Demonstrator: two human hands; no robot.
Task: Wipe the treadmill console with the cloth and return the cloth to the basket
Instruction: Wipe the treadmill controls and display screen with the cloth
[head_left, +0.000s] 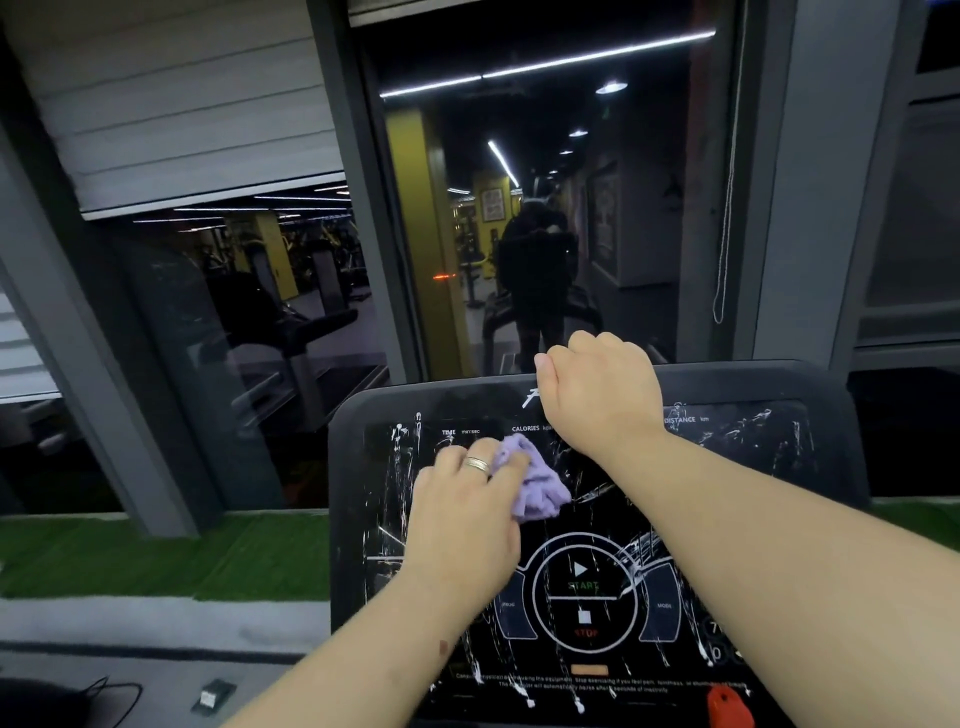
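Observation:
The black treadmill console (737, 467) fills the lower middle of the view, streaked with white marks around its START and STOP dial. My left hand (467, 514), with a ring on one finger, holds a crumpled purple cloth (535, 480) against the console's upper middle, below the TIME and CALORIES labels. My right hand (602, 395) grips the console's top edge with curled fingers. The basket is not in view.
A dark window (530, 208) behind the console reflects the gym and a person. Green turf (156, 556) and a grey ledge lie to the left, with a cable and a small object (210, 693) on it. A red safety clip (730, 704) sits at the console's lower right.

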